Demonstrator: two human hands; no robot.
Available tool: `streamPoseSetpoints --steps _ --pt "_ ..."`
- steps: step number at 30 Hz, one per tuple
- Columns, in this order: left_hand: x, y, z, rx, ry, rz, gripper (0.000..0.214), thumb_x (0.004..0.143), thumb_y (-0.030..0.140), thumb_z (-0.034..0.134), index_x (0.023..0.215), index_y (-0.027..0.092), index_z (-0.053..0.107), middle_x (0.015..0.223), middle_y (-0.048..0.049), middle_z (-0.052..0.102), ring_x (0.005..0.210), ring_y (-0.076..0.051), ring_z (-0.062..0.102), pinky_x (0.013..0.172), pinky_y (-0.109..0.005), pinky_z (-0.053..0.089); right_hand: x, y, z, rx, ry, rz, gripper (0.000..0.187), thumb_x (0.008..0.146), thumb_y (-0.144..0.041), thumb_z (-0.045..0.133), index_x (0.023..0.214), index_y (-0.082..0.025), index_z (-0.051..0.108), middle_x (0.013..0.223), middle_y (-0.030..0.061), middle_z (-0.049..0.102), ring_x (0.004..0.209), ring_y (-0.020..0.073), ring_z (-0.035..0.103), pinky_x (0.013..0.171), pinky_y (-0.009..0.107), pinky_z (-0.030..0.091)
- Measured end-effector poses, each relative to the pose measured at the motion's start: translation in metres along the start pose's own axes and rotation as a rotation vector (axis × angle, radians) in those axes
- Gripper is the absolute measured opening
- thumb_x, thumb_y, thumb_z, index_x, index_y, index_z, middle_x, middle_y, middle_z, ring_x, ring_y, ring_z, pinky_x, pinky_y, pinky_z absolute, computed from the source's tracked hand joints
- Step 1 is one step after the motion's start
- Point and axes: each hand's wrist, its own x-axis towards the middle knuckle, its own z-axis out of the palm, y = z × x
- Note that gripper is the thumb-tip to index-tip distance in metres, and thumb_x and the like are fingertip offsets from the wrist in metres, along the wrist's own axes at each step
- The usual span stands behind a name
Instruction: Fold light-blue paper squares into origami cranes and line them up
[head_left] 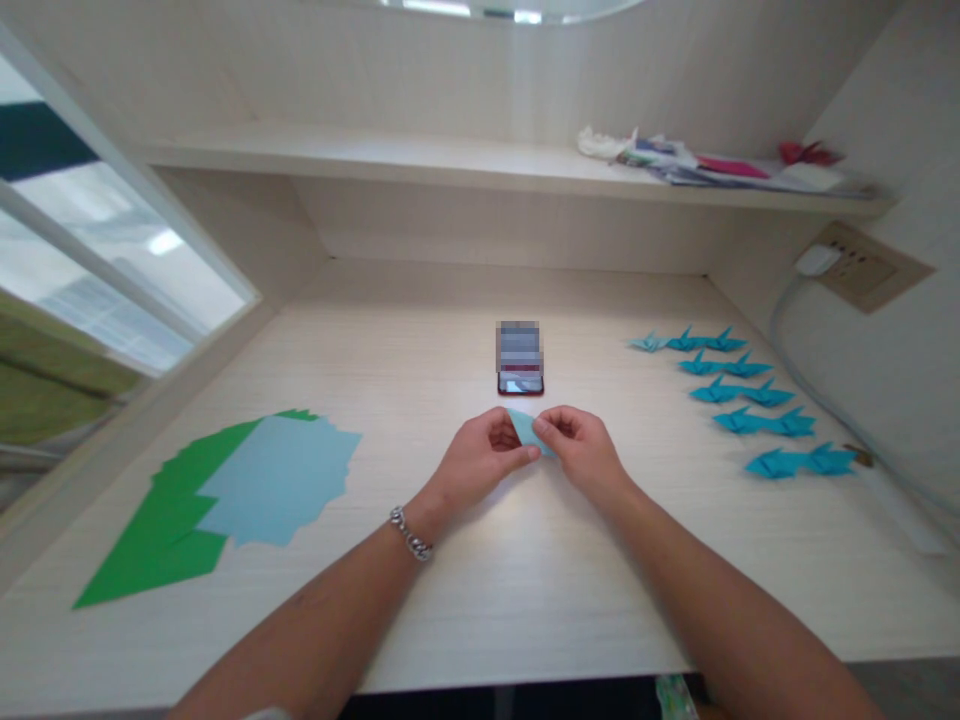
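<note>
Between my two hands is a small folded piece of light blue paper (523,426), held a little above the desk. My left hand (491,447) pinches its left side, with the thumb along the lower edge. On the other side, my right hand (577,440) grips the paper between thumb and fingers. The fingers partly cover the paper, so its full shape is hidden. Just beyond the hands lies a phone (520,385), its screen blurred out. Several folded blue paper cranes (742,393) stand in rows at the right.
Fanned light blue sheets (281,480) overlap green sheets (150,545) on the left of the desk (465,600). A shelf (420,160) runs across the back, with papers (712,168) on it. A charger (817,260) sits in the wall socket, its cable (799,355) trailing down the right side.
</note>
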Motion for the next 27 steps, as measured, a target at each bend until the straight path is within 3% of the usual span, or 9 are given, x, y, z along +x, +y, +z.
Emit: streamPoseSetpoints --steps 2,8,12,16,21,27 --pt "0.001 -0.003 -0.001 0.030 0.008 0.009 0.021 0.072 0.026 0.071 0.086 0.013 0.063 0.085 -0.0069 0.069 0.077 -0.015 0.063 0.076 -0.030 0.050 0.001 0.003 0.001 0.032 0.002 0.022 0.023 0.076 -0.038 0.063 0.075 -0.016 0.064 0.069 0.0021 0.063 0.062 0.0136 0.054 0.059 0.026 0.042" --pt "0.003 -0.001 -0.005 0.031 0.182 0.021 0.018 0.073 0.028 0.071 0.080 0.013 0.063 0.074 -0.0028 0.066 0.066 -0.011 0.060 0.063 -0.024 0.048 -0.001 0.004 0.002 -0.063 -0.068 0.024 0.020 0.077 -0.036 0.063 0.073 -0.016 0.063 0.068 0.0016 0.063 0.062 0.0135 0.055 0.060 0.026 0.043" --pt "0.001 0.002 -0.004 0.002 0.171 0.001 0.020 0.072 0.029 0.071 0.083 0.013 0.066 0.077 -0.0044 0.067 0.068 -0.013 0.062 0.065 -0.025 0.051 -0.002 0.002 0.001 -0.036 -0.138 0.040 0.020 0.074 -0.036 0.066 0.076 -0.016 0.064 0.069 0.0016 0.064 0.061 0.0135 0.056 0.058 0.026 0.044" --pt "0.000 0.002 -0.001 0.008 0.136 -0.032 0.025 0.073 0.032 0.070 0.088 0.013 0.069 0.082 -0.0071 0.070 0.072 -0.015 0.064 0.065 -0.028 0.055 -0.002 -0.002 0.000 0.051 -0.051 0.004 0.028 0.073 -0.036 0.068 0.093 -0.017 0.065 0.086 0.0052 0.068 0.068 0.0149 0.061 0.062 0.028 0.049" --pt "0.000 0.001 -0.001 -0.031 0.153 -0.013 0.031 0.071 0.029 0.072 0.098 0.013 0.066 0.082 -0.0069 0.070 0.071 -0.017 0.066 0.067 -0.032 0.057 -0.001 -0.003 -0.001 -0.001 0.059 -0.019 0.019 0.074 -0.032 0.066 0.085 -0.016 0.068 0.075 0.0049 0.069 0.060 0.0142 0.059 0.058 0.028 0.049" --pt "0.001 -0.002 -0.003 0.002 0.186 0.034 0.028 0.071 0.028 0.072 0.093 0.012 0.068 0.086 -0.0084 0.071 0.069 -0.016 0.066 0.067 -0.031 0.057 -0.002 -0.007 -0.002 -0.054 0.062 -0.039 0.024 0.072 -0.033 0.069 0.091 -0.018 0.073 0.087 0.0074 0.073 0.073 0.0189 0.065 0.067 0.032 0.051"
